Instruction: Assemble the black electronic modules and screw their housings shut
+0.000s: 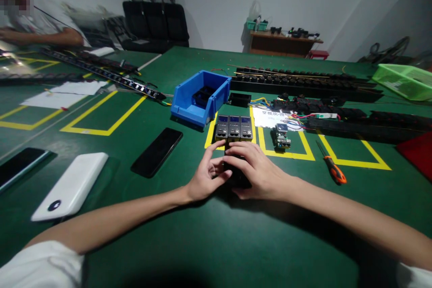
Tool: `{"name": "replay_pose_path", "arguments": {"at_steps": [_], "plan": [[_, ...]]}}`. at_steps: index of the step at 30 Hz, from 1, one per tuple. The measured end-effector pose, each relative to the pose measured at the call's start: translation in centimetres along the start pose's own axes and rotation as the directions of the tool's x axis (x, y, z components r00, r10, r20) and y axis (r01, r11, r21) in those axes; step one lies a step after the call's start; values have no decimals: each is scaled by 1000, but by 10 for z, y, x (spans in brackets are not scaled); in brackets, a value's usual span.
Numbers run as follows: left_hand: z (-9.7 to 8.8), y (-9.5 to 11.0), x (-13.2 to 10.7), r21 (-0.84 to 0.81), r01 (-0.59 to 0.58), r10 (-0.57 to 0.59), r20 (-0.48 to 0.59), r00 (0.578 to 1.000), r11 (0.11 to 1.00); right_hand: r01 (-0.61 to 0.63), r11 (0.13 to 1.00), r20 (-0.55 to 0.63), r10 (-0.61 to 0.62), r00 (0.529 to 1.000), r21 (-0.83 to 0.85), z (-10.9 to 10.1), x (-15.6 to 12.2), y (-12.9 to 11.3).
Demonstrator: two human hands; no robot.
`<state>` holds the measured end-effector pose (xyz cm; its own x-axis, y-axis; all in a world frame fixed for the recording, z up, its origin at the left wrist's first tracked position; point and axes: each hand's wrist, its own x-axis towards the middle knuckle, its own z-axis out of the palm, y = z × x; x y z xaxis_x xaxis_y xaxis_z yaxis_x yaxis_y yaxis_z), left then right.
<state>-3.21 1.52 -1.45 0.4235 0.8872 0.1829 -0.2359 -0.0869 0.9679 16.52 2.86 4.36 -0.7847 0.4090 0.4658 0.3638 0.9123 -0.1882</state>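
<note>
My right hand (259, 171) is wrapped over a dark, boxy module (240, 175) low above the green table. My left hand (207, 173) reaches in from the other side, its curled fingers touching the left edge of that module. The palms and fingers cover much of the piece, so its details are hidden. Just beyond my fingertips, three dark modules (234, 127) with small screens and ports stand side by side in a row. To their right lies a bare circuit board assembly (281, 136) inside a yellow taped outline.
Behind the row sits a blue bin (199, 99) with dark parts inside. Phones (157, 152) and a white power bank (70, 184) lie left; an orange screwdriver (332, 164) lies right. Long black strips (303, 83) stretch across the back. Another person's arm (43, 37) shows at far left.
</note>
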Motion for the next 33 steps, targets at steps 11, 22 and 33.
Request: {"name": "replay_pose_path", "arguments": {"at_steps": [11, 22, 33], "plan": [[-12, -9, 21, -35, 100, -105, -202, 974, 994, -188, 967, -106, 207, 973, 171, 9, -23, 21], [-17, -10, 25, 342, 83, -50, -104, 993, 936, -361, 927, 44, 358, 933, 103, 19, -68, 14], [-18, -6, 21, 786, -107, 77, 76, 994, 608, -397, 894, 18, 402, 916, 208, 20, -68, 16]]}}
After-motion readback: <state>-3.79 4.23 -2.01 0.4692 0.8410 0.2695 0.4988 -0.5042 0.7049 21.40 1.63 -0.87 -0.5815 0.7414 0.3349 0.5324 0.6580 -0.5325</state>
